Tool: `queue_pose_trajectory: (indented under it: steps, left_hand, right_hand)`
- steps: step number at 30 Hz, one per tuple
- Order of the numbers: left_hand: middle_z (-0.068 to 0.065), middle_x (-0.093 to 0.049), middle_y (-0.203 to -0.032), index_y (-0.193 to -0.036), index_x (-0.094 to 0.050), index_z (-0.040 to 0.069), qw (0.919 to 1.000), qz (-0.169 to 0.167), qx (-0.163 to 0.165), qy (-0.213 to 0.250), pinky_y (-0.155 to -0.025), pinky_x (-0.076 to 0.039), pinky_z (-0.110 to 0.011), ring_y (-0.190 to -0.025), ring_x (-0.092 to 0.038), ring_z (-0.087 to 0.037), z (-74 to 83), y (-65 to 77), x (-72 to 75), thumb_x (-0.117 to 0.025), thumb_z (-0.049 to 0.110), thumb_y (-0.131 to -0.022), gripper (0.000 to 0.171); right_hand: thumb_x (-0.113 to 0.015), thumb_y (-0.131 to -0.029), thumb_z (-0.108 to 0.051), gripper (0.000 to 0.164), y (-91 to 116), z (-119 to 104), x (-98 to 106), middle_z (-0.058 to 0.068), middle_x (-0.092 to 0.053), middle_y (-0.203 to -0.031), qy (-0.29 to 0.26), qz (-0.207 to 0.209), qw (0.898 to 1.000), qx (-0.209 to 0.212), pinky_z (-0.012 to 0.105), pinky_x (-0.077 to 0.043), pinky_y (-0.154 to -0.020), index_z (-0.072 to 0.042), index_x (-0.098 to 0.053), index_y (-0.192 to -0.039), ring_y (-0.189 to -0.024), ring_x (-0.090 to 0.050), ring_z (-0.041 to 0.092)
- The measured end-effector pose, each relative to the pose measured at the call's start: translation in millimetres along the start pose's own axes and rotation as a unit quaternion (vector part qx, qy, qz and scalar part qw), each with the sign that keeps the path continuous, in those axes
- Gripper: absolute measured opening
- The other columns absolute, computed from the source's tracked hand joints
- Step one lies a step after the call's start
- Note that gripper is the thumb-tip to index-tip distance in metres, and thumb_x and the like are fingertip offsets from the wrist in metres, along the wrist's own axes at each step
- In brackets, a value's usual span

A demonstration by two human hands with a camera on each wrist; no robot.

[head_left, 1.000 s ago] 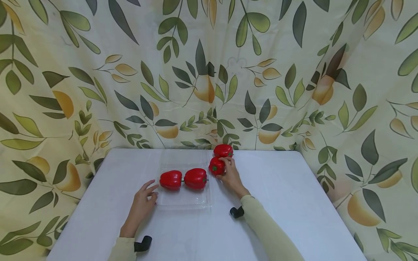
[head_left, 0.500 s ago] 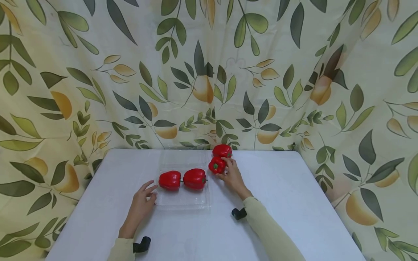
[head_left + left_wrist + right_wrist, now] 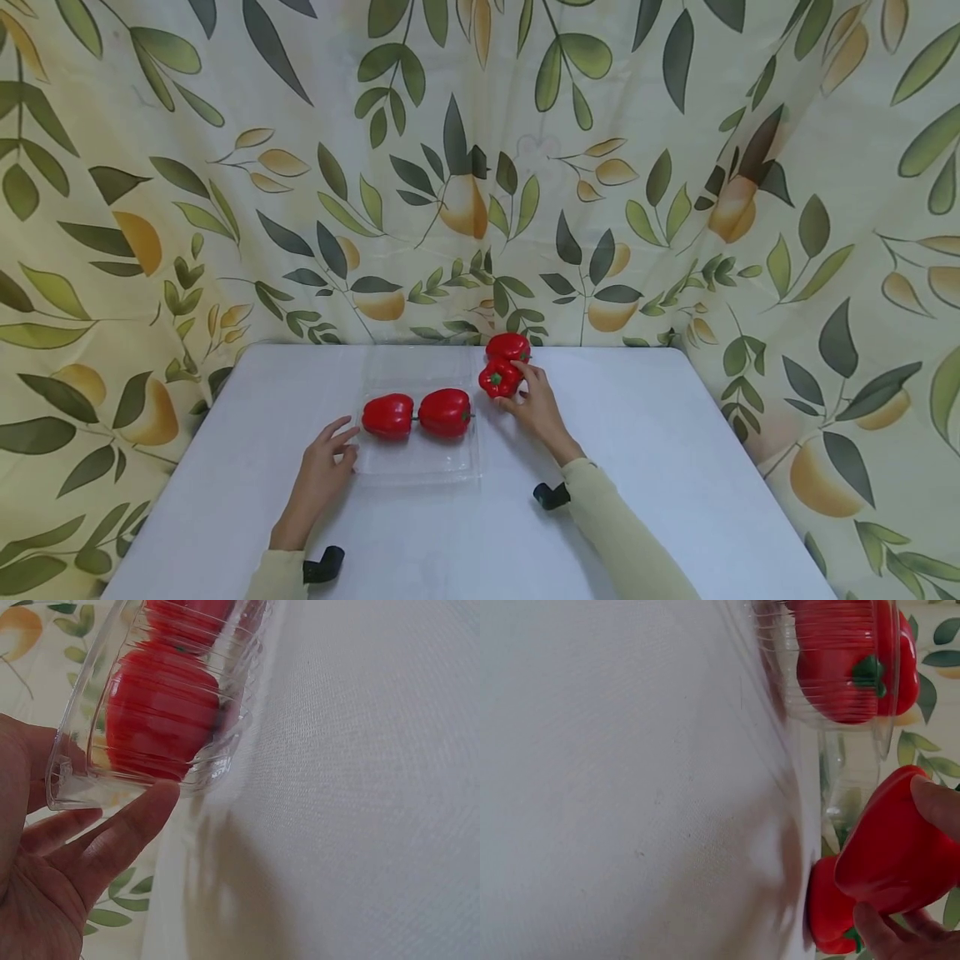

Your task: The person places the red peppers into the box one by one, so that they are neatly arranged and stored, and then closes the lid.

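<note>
My right hand [image 3: 542, 414] grips a red bell pepper [image 3: 498, 378], its green stem end facing the head camera. In the right wrist view, this gripped pepper [image 3: 900, 844] is tilted, with thumb and fingers on its sides. Behind it, another red bell pepper [image 3: 507, 346] lies on the table. Two red bell peppers [image 3: 387, 417] [image 3: 445, 412] lie side by side in a clear plastic container [image 3: 420, 468]. At the container's left end is my left hand [image 3: 324, 467], its fingers loosely spread. A fingertip [image 3: 166, 796] touches the clear wall in the left wrist view.
The container's clear lid [image 3: 416, 362] lies folded back toward the table's far edge. A white-covered table [image 3: 615, 467] carries everything. Behind it hangs a leaf-and-fruit patterned curtain [image 3: 540, 192]. Black wrist cameras [image 3: 324, 565] sit on both wrists.
The gripped pepper has turned slightly, showing its stem end more squarely, while my right hand shifts a little. The left hand stays at the container. The whole head view drifts slightly left.
</note>
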State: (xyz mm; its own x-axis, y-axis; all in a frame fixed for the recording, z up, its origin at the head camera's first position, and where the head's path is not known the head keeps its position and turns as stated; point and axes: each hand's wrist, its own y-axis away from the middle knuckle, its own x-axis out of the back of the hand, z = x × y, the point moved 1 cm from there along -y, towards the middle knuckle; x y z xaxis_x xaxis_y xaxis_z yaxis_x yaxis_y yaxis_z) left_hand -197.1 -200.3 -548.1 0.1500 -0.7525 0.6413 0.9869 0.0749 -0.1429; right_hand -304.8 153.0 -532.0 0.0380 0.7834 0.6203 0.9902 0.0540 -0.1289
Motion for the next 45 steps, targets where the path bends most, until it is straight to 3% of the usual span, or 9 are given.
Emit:
queue_pose_trajectory:
  steps: [11,19,25,37,45]
  left_hand:
    - [-0.012,-0.049,-0.148,-0.128,-0.064,0.002,0.9999,-0.006,0.008,0.003,-0.072,-0.061,-0.023,-0.106,-0.069,-0.031,-3.6,1.8,-2.4,-0.058,0.009,-0.094,0.035]
    - [-0.016,-0.051,-0.145,-0.125,-0.065,0.000,0.9998,0.014,-0.013,0.003,-0.068,-0.060,-0.022,-0.103,-0.070,-0.034,-2.7,-0.6,-1.8,-0.058,0.005,-0.092,0.034]
    - [-0.014,-0.051,-0.145,-0.125,-0.065,0.001,0.9998,0.014,-0.012,0.005,-0.069,-0.061,-0.022,-0.103,-0.070,-0.033,-1.9,-1.1,-0.7,-0.058,0.005,-0.093,0.034]
    - [-0.015,-0.050,-0.146,-0.126,-0.065,0.001,0.9999,0.007,-0.014,0.007,-0.072,-0.061,-0.025,-0.104,-0.070,-0.033,0.0,-3.0,-1.0,-0.059,0.007,-0.093,0.034]
    - [-0.014,-0.049,-0.147,-0.127,-0.064,0.001,1.0000,-0.004,-0.004,-0.001,-0.075,-0.061,-0.029,-0.107,-0.068,-0.034,-1.9,-1.5,0.1,-0.059,0.007,-0.094,0.035]
  right_hand:
    - [-0.082,-0.079,-0.020,0.078,11,-4,7,0.015,-0.039,-0.145,-0.017,0.001,1.000,0.009,0.050,-0.052,-0.100,-0.015,-0.041,-0.146,-0.135,-0.043,0.036]
    - [-0.084,-0.076,-0.019,0.079,16,-10,11,0.013,-0.041,-0.144,-0.044,0.015,0.998,0.040,0.052,-0.054,-0.097,-0.019,-0.043,-0.144,-0.133,-0.044,0.034]
    - [-0.084,-0.076,-0.021,0.078,20,-14,14,0.011,-0.041,-0.144,-0.051,0.017,0.997,0.052,0.053,-0.054,-0.096,-0.021,-0.044,-0.143,-0.134,-0.044,0.034]
    - [-0.084,-0.075,-0.020,0.081,27,-14,17,0.009,-0.047,-0.144,-0.053,0.023,0.996,0.069,0.054,-0.056,-0.092,-0.016,-0.044,-0.145,-0.131,-0.047,0.033]
    - [-0.083,-0.075,-0.028,0.080,33,-21,18,0.010,-0.047,-0.142,-0.048,0.035,0.996,0.064,0.055,-0.053,-0.097,-0.014,-0.045,-0.144,-0.132,-0.047,0.032]
